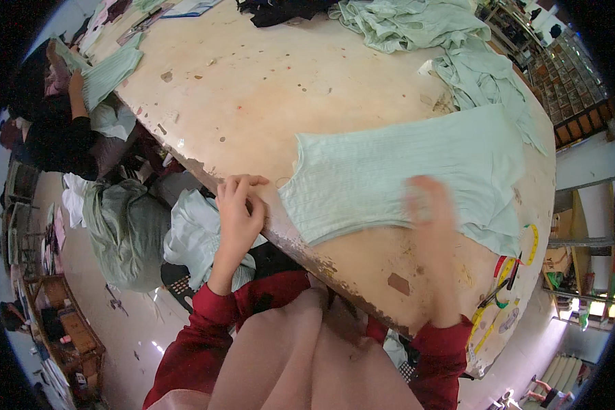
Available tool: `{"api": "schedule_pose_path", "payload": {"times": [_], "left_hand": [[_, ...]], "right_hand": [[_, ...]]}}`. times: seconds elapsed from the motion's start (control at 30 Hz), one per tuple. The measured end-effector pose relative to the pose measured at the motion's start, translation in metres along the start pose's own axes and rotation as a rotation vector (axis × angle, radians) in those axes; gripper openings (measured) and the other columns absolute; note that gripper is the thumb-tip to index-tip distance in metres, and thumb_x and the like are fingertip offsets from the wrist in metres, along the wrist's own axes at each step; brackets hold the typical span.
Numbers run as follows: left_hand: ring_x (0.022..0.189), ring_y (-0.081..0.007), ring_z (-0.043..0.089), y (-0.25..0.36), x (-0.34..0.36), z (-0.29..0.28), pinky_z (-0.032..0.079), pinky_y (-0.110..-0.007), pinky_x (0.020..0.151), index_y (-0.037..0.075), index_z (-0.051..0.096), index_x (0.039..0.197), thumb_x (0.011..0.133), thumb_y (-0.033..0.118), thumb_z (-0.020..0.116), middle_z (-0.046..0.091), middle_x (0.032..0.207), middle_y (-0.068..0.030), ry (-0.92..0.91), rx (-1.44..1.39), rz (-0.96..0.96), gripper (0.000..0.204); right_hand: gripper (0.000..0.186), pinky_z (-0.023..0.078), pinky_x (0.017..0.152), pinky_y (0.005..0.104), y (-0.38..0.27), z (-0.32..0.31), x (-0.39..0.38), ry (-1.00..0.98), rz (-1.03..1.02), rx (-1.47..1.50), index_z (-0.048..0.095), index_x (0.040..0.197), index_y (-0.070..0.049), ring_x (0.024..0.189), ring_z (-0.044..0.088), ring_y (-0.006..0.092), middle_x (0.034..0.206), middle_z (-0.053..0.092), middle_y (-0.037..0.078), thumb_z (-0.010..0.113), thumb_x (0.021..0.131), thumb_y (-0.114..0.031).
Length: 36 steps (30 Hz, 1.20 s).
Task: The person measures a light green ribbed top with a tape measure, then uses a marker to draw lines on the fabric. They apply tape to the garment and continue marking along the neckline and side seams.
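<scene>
A pale mint-green sleeveless garment (396,160) with fine lengthwise pleats lies flat on the table, its curved openings toward the left and front. My left hand (239,208) is above the table's front edge, just left of the garment and apart from it. Its fingers are loosely bent, the thumb stands away from them, and nothing shows in between. Over the garment's front edge is my right hand (430,205), smeared by motion. Whether it touches the cloth or holds any of it, I cannot make out.
More mint-green cloth (417,27) is heaped at the table's far right, beside a black cloth (280,10). Scissors (495,290) and a yellow tape measure (531,242) lie near the right edge. Another person (61,137) handles green cloth at the far left. Draped cloth (126,232) stands below the table's left edge.
</scene>
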<state>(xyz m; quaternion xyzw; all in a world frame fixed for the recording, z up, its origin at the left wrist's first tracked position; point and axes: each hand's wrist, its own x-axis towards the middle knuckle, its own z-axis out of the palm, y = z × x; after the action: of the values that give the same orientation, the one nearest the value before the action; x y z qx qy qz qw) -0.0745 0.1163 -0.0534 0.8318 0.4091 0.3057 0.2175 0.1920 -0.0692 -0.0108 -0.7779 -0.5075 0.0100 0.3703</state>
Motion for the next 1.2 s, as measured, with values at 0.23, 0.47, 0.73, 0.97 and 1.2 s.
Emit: {"api": "schedule_pose_path", "payload": {"times": [0.23, 0.47, 0.73, 0.97, 1.2], "left_hand": [[0.108, -0.0301, 0.047, -0.001, 0.000, 0.005, 0.030, -0.041, 0.100, 0.010, 0.065, 0.108, 0.078, 0.010, 0.071, 0.057, 0.109, -0.0084, -0.241, -0.091, 0.069, 0.030], [0.099, -0.0263, 0.056, 0.005, 0.019, 0.001, 0.046, -0.034, 0.085, 0.005, 0.067, 0.102, 0.077, 0.007, 0.073, 0.056, 0.108, -0.0087, -0.457, -0.434, 0.096, 0.026], [0.110, -0.0241, 0.053, 0.064, 0.040, 0.006, 0.044, -0.036, 0.089, 0.010, 0.070, 0.092, 0.071, 0.007, 0.081, 0.057, 0.110, -0.0051, -0.305, -0.632, 0.454, 0.024], [0.125, -0.0248, 0.044, 0.130, 0.061, 0.012, 0.022, -0.044, 0.106, 0.017, 0.062, 0.090, 0.077, 0.020, 0.080, 0.067, 0.115, 0.0071, -0.322, -0.542, 0.727, 0.023], [0.129, -0.0264, 0.042, 0.162, 0.062, 0.020, 0.013, -0.051, 0.110, 0.021, 0.061, 0.094, 0.080, 0.025, 0.078, 0.066, 0.106, 0.0108, -0.246, -0.446, 0.834, 0.022]], "right_hand": [[0.020, 0.052, 0.069, 0.0426, -0.098, 0.128, 0.000, -0.187, -0.228, -0.145, 0.055, 0.092, -0.005, 0.086, 0.062, 0.0312, 0.092, 0.060, 0.013, 0.064, 0.091, -0.023], [0.018, 0.052, 0.067, 0.0428, -0.084, 0.095, -0.005, -0.235, -0.030, 0.294, 0.054, 0.098, -0.003, 0.081, 0.063, 0.0355, 0.089, 0.060, 0.015, 0.061, 0.092, -0.019], [0.022, 0.049, 0.066, 0.0428, -0.100, 0.029, -0.022, 0.040, -0.049, 0.229, 0.057, 0.109, -0.001, 0.078, 0.062, 0.0379, 0.090, 0.061, 0.017, 0.064, 0.091, -0.009], [0.025, 0.049, 0.065, 0.0409, -0.094, -0.034, -0.032, 0.112, 0.058, 0.093, 0.061, 0.115, 0.002, 0.075, 0.062, 0.0342, 0.089, 0.060, 0.018, 0.062, 0.090, -0.002], [0.027, 0.050, 0.066, 0.0394, -0.088, -0.057, -0.044, 0.110, 0.028, -0.121, 0.062, 0.118, 0.000, 0.076, 0.062, 0.0326, 0.089, 0.058, 0.018, 0.064, 0.093, -0.010]]}}
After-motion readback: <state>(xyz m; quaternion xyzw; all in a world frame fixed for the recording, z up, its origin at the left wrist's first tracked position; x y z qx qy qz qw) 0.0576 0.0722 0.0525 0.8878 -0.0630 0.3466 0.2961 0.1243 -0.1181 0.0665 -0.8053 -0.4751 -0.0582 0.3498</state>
